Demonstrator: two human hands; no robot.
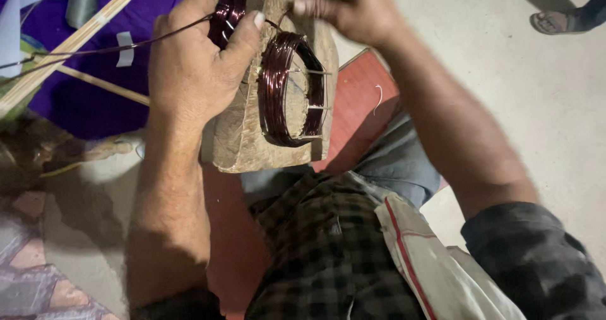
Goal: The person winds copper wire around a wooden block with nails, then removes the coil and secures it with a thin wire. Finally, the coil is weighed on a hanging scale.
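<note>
block: rough pale wood slab, held upright over the lap, gripped at its left edge | coil: dark reddish enamelled wire, many turns, wound in an oval around thin metal pins on the block's face | wire: single dark strand, taut, running leftward from the block's top

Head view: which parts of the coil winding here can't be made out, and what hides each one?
- Second wire coil: mostly covered by the left hand and cut off by the top edge.
- Right hand: fingertips run past the top edge, so whatever they pinch cannot be told.
- Wooden block: top cropped, left side behind the left hand.
- Loose wire: source cut off at the left edge.
- Front wire coil: turns too fine to count.
</note>
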